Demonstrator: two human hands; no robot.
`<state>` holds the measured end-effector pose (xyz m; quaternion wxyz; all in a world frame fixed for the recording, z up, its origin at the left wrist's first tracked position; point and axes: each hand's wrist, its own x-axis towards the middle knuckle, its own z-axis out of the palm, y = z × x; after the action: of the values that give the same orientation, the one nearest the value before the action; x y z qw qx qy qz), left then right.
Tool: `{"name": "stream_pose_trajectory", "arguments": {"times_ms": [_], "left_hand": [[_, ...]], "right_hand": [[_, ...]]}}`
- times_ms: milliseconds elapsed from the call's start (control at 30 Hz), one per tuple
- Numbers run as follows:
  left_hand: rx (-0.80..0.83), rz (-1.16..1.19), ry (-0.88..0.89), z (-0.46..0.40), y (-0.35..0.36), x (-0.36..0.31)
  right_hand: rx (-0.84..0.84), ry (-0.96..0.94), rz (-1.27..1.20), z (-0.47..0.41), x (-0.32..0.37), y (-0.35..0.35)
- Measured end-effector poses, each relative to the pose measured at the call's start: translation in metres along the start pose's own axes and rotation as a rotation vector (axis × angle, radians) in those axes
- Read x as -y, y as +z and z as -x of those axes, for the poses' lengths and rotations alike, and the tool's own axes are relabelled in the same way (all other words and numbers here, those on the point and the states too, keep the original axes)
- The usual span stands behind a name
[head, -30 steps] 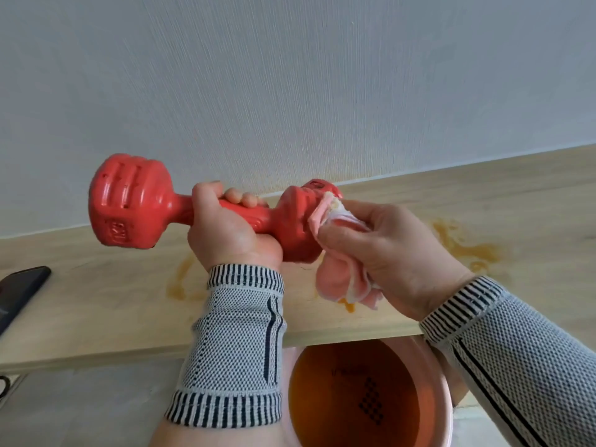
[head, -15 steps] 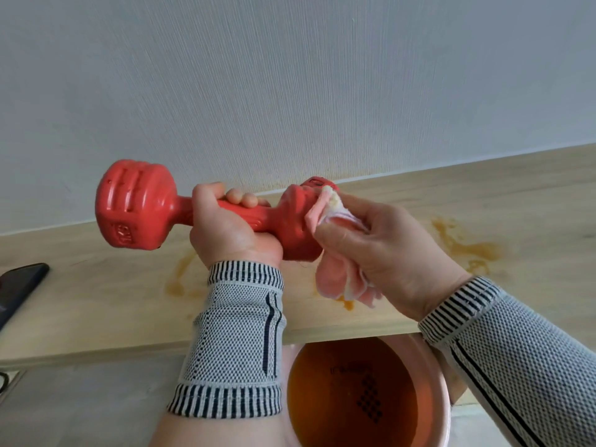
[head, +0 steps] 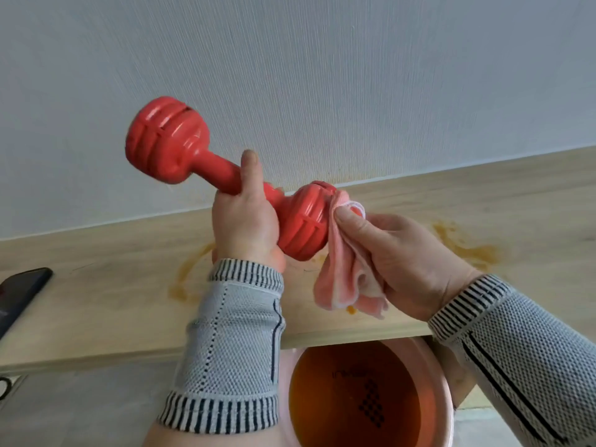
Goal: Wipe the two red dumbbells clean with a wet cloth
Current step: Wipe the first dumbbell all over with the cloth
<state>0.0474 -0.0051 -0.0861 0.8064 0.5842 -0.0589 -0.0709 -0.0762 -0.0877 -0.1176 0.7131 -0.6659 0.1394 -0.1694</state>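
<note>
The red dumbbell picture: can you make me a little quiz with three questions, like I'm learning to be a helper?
1. True or false: the left hand grips the red dumbbell by its middle bar.
2. What does the right hand press against the dumbbell's near end?
A. a pink cloth
B. a brush
C. a sponge
3. Fill in the missing word: below the wooden shelf stands a pink bucket holding ____-coloured water.

Key
1. True: its fingers wrap the bar, thumb pointing up.
2. A: the cloth lies against the lower, nearer head.
3. Orange.
</note>
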Motion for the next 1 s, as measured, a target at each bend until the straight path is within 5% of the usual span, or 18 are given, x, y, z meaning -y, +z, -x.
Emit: {"name": "stream_pose_trajectory", "arguments": {"times_ms": [200, 400, 733, 1000], "left_hand": [[0.123, 0.448, -0.327, -0.012, -0.006, 0.006], [0.14, 0.479, -0.226, -0.014, -0.006, 0.015], [-0.029, 0.431, 0.011, 0.006, 0.006, 0.01], [-0.034, 0.434, 0.011, 0.016, 0.012, 0.01]], "right_hand": [[-0.15, -0.072, 0.162, -0.003, 0.0, 0.006], [-0.212, 0.03, 0.055, -0.005, 0.0, 0.009], [-0.172, -0.063, 0.19, -0.004, -0.006, 0.005], [-0.418, -0.066, 0.289, -0.01, 0.0, 0.003]]}}
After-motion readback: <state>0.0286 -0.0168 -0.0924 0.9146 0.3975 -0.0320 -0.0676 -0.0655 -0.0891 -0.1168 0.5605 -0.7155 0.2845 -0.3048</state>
